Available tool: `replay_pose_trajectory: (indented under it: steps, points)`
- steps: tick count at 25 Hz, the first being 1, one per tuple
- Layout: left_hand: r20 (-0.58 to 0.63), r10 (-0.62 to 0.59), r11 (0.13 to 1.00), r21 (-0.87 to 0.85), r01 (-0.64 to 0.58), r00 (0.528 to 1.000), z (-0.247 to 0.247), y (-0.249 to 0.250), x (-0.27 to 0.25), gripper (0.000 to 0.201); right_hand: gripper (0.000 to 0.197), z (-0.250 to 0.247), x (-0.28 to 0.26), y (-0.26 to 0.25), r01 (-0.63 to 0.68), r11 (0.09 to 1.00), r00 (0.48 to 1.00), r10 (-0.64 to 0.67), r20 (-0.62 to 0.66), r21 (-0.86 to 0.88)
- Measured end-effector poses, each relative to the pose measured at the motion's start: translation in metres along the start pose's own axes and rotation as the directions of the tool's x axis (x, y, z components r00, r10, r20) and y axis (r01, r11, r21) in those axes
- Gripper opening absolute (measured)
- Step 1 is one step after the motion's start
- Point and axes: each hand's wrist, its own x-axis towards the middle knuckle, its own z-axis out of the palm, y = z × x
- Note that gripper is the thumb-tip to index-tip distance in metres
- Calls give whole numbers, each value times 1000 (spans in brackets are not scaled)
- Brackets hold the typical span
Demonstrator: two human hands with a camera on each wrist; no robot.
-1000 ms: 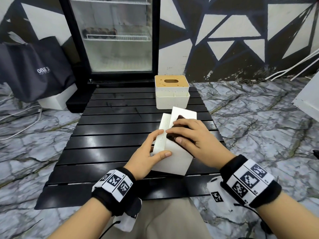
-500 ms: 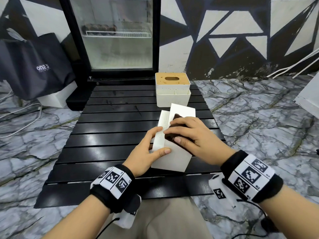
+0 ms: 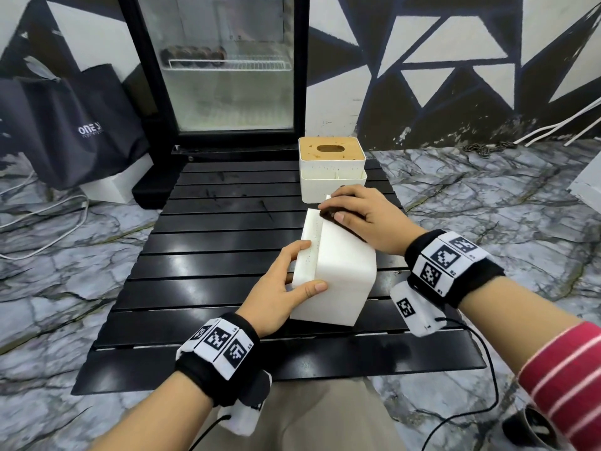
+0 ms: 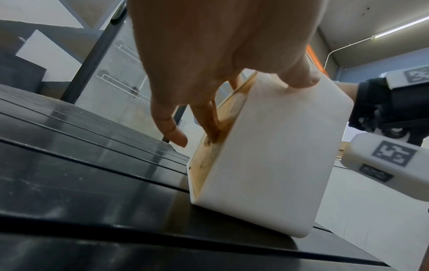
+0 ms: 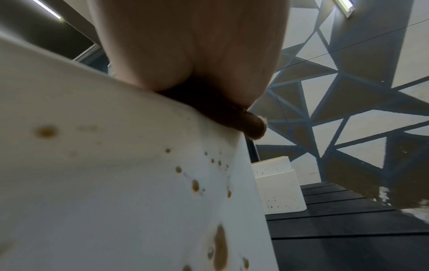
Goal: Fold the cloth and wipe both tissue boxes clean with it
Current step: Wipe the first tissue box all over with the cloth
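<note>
Lying tipped on its side on the black slatted counter [image 3: 227, 255], the near box [image 3: 341, 271] is showing its white base upward in the head view. The left hand [image 3: 279, 288] is gripping its near-left edge, thumb on top, fingers wrapping the side. The right hand [image 3: 361, 216] is pressing the brown cloth [image 3: 328, 215] onto the box's far end, fingers curling over it. The far box [image 3: 331, 167], wood-lidded, is standing upright just behind.

Left wrist view: the left hand [image 4: 220, 55] is clamping the near box [image 4: 267, 155], thumb on the white face, fingers [image 4: 209, 119] spreading against the wooden lid side.

Right wrist view: the cloth [image 5: 232, 113] is sitting squeezed between the right hand [image 5: 190, 45] and the brown-spotted near box [image 5: 116, 165]; finger spread cannot be told. The far box [image 5: 276, 187] is also showing speckles.
</note>
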Motion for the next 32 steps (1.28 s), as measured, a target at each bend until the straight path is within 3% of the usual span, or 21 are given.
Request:
replay_pose_trajectory:
  steps: [8, 17, 23, 27, 30, 32]
  points:
    - [-22, 16, 999, 38, -15, 1000, 2, 0, -2, 61, 29, 6, 3, 3, -80, 995, 995, 83, -61, 61]
    - [-22, 24, 998, 58, -22, 999, 3, -2, -2, 69, 37, 21, -62, -39, 54, 999, 993, -54, -104, 4]
    - [-8, -1, 998, 68, 1, 1000, 1, 4, -4, 61, 31, 28, -77, -46, 100, 992, 983, -111, -150, -76]
    - [-37, 34, 994, 101, -30, 999, 3, 8, -9, 76, 30, 13, -81, -48, 31, 979, 968, 22, -251, 202]
    - [-137, 138, 954, 285, -94, 981, 10, 35, -10, 79, 29, -7, -86, -42, 0, 920, 910, 162, -381, 392]
    - [-130, 167, 886, 454, -91, 977, 21, 56, -6, 83, 28, -16, -87, -37, -77, 869, 880, 290, -377, 489]
